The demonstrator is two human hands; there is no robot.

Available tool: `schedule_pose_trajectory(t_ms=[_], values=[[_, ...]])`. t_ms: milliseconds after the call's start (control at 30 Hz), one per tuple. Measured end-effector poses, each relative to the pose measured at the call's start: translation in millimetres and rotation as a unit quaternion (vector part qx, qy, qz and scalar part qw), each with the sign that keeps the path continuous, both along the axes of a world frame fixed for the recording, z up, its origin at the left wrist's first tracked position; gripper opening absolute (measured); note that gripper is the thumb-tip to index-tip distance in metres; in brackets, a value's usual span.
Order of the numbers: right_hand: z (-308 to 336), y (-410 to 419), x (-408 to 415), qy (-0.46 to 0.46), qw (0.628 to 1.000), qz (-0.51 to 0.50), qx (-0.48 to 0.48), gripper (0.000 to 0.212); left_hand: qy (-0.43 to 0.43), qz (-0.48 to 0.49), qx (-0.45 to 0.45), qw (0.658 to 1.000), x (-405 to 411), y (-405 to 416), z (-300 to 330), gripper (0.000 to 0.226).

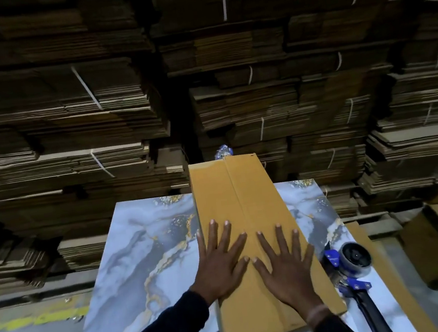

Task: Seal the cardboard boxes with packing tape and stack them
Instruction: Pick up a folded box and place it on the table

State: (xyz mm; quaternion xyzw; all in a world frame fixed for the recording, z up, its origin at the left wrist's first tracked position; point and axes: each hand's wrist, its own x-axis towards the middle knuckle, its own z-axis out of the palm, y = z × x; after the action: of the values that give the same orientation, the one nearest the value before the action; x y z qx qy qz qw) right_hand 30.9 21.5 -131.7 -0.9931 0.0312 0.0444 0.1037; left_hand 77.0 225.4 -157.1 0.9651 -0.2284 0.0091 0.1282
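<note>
Both hands flat, fingers spread, pressing on long cardboard box [245, 217]: left hand [221, 264], right hand [286, 267]; box lying lengthwise on marbled bench [130, 258], flaps closed; blue tape dispenser [351, 262] just right of box on bench

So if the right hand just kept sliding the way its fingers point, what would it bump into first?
Probably nothing on the box. The right hand lies flat on the cardboard box, fingers pointing toward its far end. The lid ahead looks bare, so it would reach the far edge, then the cardboard stacks beyond, though depth is unclear.
</note>
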Motion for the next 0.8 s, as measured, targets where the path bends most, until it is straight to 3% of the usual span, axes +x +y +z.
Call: schedule_pose_trajectory(t_ms=[133,367,533,800], values=[[3,-9,20,0.006,0.999,0.041,0.017,0.068,0.01,0.015,0.063,0.998,26,-8,5,0.06],[-1,-30,19,-0.008,0.997,0.074,0.001,0.074,0.071,0.073,0.055,0.993,21,-24,16,0.069],[-7,-40,14,-0.028,0.996,0.087,0.009,0.077,0.033,0.077,0.039,0.996,5,-28,6,0.069],[-3,-42,46,-0.008,0.992,0.125,0.01,0.081,-0.004,0.049,0.12,0.992,20,-36,6,0.064]])
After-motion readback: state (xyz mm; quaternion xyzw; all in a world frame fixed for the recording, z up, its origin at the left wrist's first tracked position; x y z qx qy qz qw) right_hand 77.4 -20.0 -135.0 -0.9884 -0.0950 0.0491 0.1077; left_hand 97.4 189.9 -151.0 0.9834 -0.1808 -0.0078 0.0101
